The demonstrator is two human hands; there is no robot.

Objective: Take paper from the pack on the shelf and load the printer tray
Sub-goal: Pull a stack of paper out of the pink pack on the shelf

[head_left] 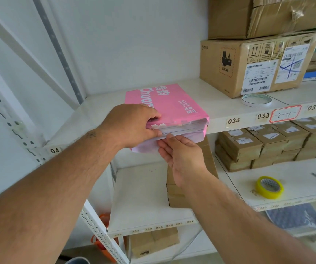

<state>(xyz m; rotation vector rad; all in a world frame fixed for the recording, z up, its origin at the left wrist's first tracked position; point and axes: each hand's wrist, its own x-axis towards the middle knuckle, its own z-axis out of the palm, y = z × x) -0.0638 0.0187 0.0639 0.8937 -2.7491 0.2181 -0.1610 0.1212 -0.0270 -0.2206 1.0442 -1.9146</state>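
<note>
A pink paper pack (174, 103) lies on the white shelf (220, 109), its torn open end sticking out over the shelf's front edge. White sheets (183, 127) show in the open end. My left hand (132, 124) grips the pack's near left corner, fingers on the pink top and thumb on the sheet edges. My right hand (180, 155) is below the open end, fingertips touching the underside of the loose wrapper flap (145, 147). No printer is in view.
Large cardboard boxes (248, 67) stand on the same shelf to the right, with a tape ring (256, 100) in front. The shelf below holds several small brown boxes (267, 143), a yellow tape roll (269, 187) and a brown box (176, 195) under my right hand.
</note>
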